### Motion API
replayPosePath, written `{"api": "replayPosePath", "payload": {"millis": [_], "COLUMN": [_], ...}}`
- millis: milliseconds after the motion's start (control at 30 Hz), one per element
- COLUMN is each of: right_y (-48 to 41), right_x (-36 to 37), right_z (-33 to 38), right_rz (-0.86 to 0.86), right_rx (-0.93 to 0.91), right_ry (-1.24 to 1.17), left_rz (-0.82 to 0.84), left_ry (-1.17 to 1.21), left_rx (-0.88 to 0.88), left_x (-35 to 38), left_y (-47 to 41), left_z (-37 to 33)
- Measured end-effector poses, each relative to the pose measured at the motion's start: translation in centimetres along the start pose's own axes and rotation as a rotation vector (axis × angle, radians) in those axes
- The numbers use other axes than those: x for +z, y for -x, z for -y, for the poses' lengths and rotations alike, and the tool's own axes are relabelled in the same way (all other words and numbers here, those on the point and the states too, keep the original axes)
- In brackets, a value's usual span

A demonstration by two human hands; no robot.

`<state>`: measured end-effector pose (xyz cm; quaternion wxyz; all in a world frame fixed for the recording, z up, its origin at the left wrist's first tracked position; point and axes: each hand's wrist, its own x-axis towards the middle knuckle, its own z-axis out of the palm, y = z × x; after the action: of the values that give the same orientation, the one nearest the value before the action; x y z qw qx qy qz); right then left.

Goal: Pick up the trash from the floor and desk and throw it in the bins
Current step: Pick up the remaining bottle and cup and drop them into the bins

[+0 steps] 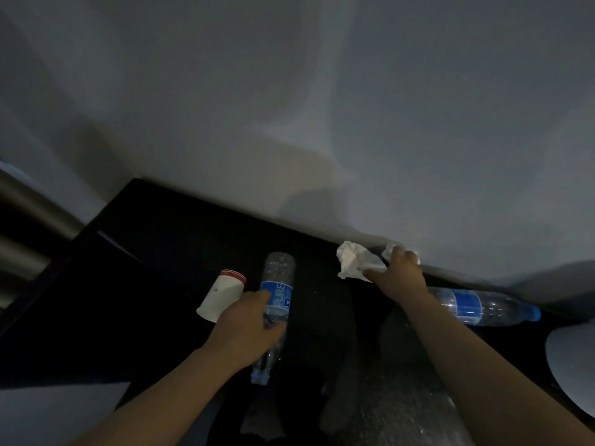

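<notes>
A black desk (167,252) stands against a white wall. My left hand (248,323) grips a clear plastic bottle (278,278) with a blue label, cap end toward me. A white paper cup (222,297) with a red rim lies on its side just left of that hand. My right hand (399,275) pinches a crumpled white tissue (351,260) near the wall, and a second small white wad (391,249) shows behind its fingers. A second clear bottle (483,307) with a blue label and blue cap lies on the desk to the right of my right forearm.
A white rounded object (573,365) sits at the right edge. Grey metal bars (29,220) show at the far left beyond the desk. A speckled dark floor (386,397) lies below the desk's front. The scene is dim.
</notes>
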<state>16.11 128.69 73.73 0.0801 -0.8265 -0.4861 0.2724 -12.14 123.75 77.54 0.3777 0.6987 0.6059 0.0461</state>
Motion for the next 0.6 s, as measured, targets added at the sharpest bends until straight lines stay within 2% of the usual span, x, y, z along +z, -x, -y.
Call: {"api": "replayPosePath", "payload": {"millis": [133,267,467,533,600], "right_y": [-0.6,1.1,3.6,4.1,4.4], "right_x": [1.9,3.7,4.6,4.9,5.2], "right_z": [0.1,0.4,-0.2,-0.5,-0.7], "right_rz": [-0.009,0.003,-0.037,0.005,0.037], "right_rx": [-0.016,-0.111,-0.167,-0.166,-0.192], "right_ry": [0.131,0.328,0.206,0.106,0.107], "left_rz": [-0.066,-0.042,0.032,0.039,0.024], "left_ry": [-0.036,-0.033,-0.001,0.034,0.074], "left_rx": [-0.032,-0.116,-0.186,-0.194,-0.199], "left_x": [1.6,3.6,5.5,5.6,5.4], "left_y": [-1.5,-2.2,-0.8,0.1,1.1], "left_z": [-0.5,-0.1,0.9,1.2,1.4]}}
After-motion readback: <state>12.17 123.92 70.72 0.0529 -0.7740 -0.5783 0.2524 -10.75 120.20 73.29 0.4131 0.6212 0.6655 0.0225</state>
